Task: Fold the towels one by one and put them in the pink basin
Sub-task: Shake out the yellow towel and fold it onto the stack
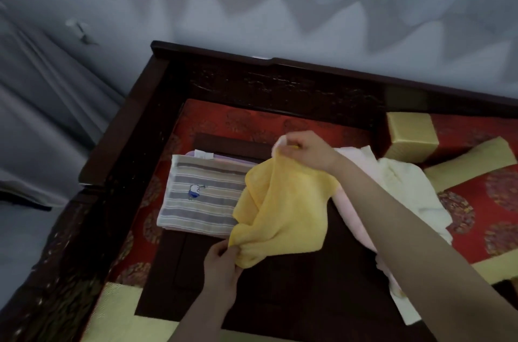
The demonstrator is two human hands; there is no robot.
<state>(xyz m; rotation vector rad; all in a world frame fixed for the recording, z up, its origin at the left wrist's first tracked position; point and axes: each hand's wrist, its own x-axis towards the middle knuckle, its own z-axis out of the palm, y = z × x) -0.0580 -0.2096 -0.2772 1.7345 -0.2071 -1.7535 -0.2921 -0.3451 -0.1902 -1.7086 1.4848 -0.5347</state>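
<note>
A yellow towel (283, 210) hangs crumpled between my two hands above a low dark wooden table (294, 294). My right hand (305, 149) pinches its far corner and holds it up. My left hand (224, 263) grips the near bottom edge. To the left, a folded striped grey towel (196, 198) with a small blue embroidered figure lies flat on the table, on top of a purple folded one (224, 159). Behind my right arm lie a pink towel (353, 218) and a loose white towel (403, 187). No pink basin is in view.
The table sits on a red patterned cushion (476, 201) inside a dark carved wooden bench frame (126, 131). Two gold-ended bolster cushions (412, 137) lie at the back right. Pale curtains (280, 5) hang behind.
</note>
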